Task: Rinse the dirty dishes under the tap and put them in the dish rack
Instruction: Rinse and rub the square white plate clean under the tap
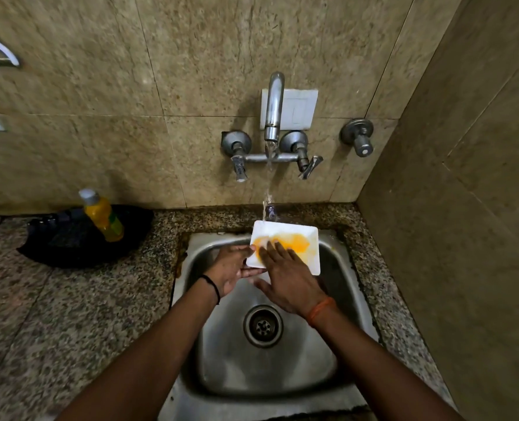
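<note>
Left hand (pixel 232 270) is gripping the white rectangular plate (pixel 305 235) by its left edge over the sink (pixel 282 375); right hand (pixel 285 276) is lying flat and open on the orange stain, tap stream (pixel 267 192) landing on the far-left corner.

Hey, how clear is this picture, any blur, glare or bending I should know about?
Head view: dim, warm light; the right hand is motion-smeared over the white plate, the left hand is a bit sharper; wide-angle bending curves the wall tiles and counter edges; soft glare on the tap and sink floor; corners look soft.
</note>
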Demonstrator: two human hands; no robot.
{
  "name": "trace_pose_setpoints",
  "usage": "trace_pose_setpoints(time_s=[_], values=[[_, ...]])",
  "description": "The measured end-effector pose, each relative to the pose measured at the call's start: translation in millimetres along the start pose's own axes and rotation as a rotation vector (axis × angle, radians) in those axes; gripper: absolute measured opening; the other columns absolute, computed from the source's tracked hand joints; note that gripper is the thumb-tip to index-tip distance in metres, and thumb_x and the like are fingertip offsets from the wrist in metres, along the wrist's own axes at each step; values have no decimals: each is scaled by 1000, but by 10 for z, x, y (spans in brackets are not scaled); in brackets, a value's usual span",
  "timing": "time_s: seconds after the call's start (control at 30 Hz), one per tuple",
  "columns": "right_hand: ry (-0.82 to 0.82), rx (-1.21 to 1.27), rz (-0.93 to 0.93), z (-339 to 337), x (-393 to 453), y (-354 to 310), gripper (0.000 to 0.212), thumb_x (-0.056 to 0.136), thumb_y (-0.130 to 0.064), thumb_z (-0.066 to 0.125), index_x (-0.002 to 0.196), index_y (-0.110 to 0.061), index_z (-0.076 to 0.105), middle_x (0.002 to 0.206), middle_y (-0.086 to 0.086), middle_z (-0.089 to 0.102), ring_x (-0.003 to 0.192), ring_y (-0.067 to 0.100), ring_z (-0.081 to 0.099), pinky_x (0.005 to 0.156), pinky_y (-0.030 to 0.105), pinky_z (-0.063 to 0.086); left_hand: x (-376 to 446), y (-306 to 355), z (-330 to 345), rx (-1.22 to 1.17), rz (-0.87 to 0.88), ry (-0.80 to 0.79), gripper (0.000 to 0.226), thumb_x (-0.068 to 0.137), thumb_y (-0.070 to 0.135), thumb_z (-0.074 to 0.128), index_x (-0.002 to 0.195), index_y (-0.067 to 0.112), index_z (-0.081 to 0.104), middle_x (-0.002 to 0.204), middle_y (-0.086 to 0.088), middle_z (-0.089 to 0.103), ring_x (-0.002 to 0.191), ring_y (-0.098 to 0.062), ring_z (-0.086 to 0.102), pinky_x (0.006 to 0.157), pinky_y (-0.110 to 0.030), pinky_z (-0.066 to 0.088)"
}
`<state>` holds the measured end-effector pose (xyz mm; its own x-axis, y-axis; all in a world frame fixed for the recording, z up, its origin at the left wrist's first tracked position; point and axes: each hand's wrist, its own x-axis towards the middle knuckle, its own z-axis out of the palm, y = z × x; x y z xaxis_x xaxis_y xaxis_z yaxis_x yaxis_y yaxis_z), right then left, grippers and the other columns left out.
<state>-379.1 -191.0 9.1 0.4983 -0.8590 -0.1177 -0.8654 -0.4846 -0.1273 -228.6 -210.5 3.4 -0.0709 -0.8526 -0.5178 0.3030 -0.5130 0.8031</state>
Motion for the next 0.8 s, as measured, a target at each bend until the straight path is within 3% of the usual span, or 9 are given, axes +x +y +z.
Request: trace_pose_setpoints(time_s=[0.07, 0.13, 0.23, 0.3, 0.37, 0.47, 0.6, 0.7, 0.8], values=[[-24, 3, 25, 11, 77, -8, 114, 71, -84, -14, 153, -13, 21, 161, 10, 18, 150, 24, 12, 121, 42, 8, -21, -36, 26, -10, -1, 24, 19, 97, 7, 49, 109, 1, 62, 79, -6, 73, 64, -16, 70, 59, -31, 59], [-37, -20, 100, -18, 145, 97, 128, 57, -86, -25, 154, -16, 20, 162, 11, 15, 150, 27, 11, 121, 45, 6, -15, -33, -35, -16, -9, 69, 18, 97, 7, 49, 110, 3, 61, 85, -9, 72, 67, -18, 70, 62, -30, 58], [-87, -65, 244, -107, 118, 184, 114, 71, -87, -2, 154, -12, 20, 161, 16, 13, 150, 31, 7, 121, 48, 0, -13, 42, -161, -73, 1, 121, 20, 97, 4, 48, 112, -3, 60, 99, -18, 70, 78, -28, 70, 66, -37, 61], [-94, -42, 177, -89, 42, 68, 115, 69, -86, -2, 154, -11, 19, 161, 14, 13, 150, 29, 7, 121, 46, -1, 8, 81, -226, -65, 18, 179, 21, 96, 5, 50, 111, -7, 60, 95, -19, 70, 72, -27, 71, 60, -38, 61], [-100, 160, 75, -71, -58, -121, 116, 63, -87, 0, 154, -17, 19, 162, 7, 13, 150, 23, 9, 122, 41, 3, 18, 96, -255, -36, 39, 222, 25, 96, 8, 53, 113, -10, 59, 103, -23, 68, 73, -27, 70, 55, -35, 60], [-22, 315, 7, -38, 4, -185, 97, 75, -83, 14, 154, -27, 20, 163, -1, 8, 151, 18, 6, 123, 38, 9, 35, 64, -259, -34, 76, 221, 30, 96, 11, 54, 119, -8, 58, 113, -23, 65, 78, -27, 69, 60, -37, 61], [68, 144, 73, -7, 246, 107, 100, 73, -85, -7, 155, -30, 14, 163, 0, 4, 151, 22, 2, 122, 42, 1, -10, 40, -233, -51, 110, 157, 21, 96, 10, 53, 110, -4, 62, 95, -15, 70, 68, -19, 71, 62, -34, 61], [109, 18, 212, -35, 261, 218, 106, 73, -79, -15, 155, -19, 12, 163, 6, -1, 151, 29, -2, 120, 45, -8, 5, 47, -294, -73, 125, 160, 22, 95, 10, 54, 111, -3, 62, 107, -20, 68, 74, -20, 72, 66, -36, 61], [91, 25, 128, 10, 100, 16, 96, 80, -75, -7, 155, -18, 11, 162, 3, -1, 150, 26, -6, 121, 45, -9, 49, 44, -343, -149, 106, 228, 28, 95, 8, 54, 118, -6, 58, 114, -22, 64, 80, -26, 69, 61, -36, 61]])
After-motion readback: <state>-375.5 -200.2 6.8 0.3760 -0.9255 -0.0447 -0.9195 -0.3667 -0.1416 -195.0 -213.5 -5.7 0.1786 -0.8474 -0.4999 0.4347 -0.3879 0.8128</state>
